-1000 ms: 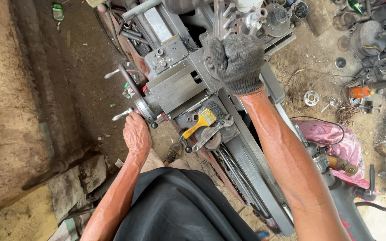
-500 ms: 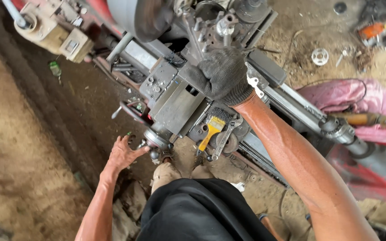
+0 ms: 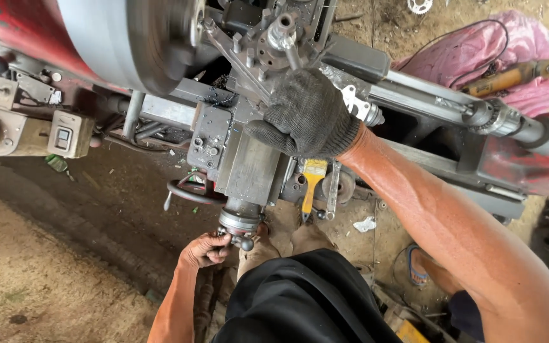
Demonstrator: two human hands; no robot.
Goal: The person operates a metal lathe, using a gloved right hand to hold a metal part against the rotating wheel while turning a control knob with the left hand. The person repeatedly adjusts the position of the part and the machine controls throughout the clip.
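I stand at a metal lathe. My left hand, bare, grips the small crank handle at the near end of the cross slide. My right hand, in a dark knit glove, rests on the tool post on top of the carriage. The big grey chuck at upper left looks blurred, as if turning. A yellow-handled brush lies on the carriage apron beside a round handwheel.
A pink cloth with a brown-handled tool lies at upper right behind the tailstock. A grey control box sits on the headstock at left. Bare dirt floor lies lower left. My sandalled foot is below the bed.
The view has moved closer and turned toward the chuck. My left hand moved from open beside the crank to closed on it. The gloved right hand stays on the tool post.
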